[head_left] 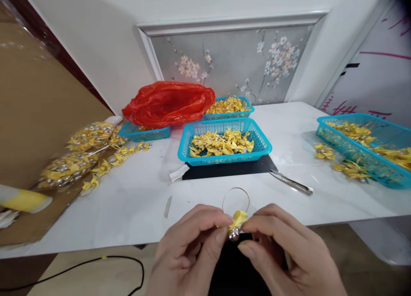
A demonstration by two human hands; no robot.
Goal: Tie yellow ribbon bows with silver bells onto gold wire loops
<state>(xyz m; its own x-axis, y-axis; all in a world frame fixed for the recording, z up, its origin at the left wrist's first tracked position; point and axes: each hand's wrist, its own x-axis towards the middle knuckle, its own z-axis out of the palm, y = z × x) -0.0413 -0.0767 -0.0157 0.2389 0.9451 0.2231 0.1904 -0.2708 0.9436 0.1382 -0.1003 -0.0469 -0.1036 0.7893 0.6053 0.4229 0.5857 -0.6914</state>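
Between my two hands, at the table's front edge, is a small yellow ribbon flower (pixel 238 219) with silvery beads at its lower end. My left hand (pixel 195 244) pinches it from the left with thumb and forefinger. From the other side, the fingers of my right hand (pixel 282 244) close in on the petal, and the thumb lies a little apart below. A thin gold wire loop (pixel 236 188) rises above the flower. Straight ahead, a blue basket (pixel 224 160) holds many similar yellow flowers.
Tweezers (pixel 292 182) lie right of a black mat (pixel 224 171). A red plastic bag (pixel 167 103) covers part of a small blue basket (pixel 146 135). Another filled basket (pixel 229 114) stands behind. At right is a larger basket (pixel 362 157); beaded flower bunches (pixel 77 159) lie left on cardboard.
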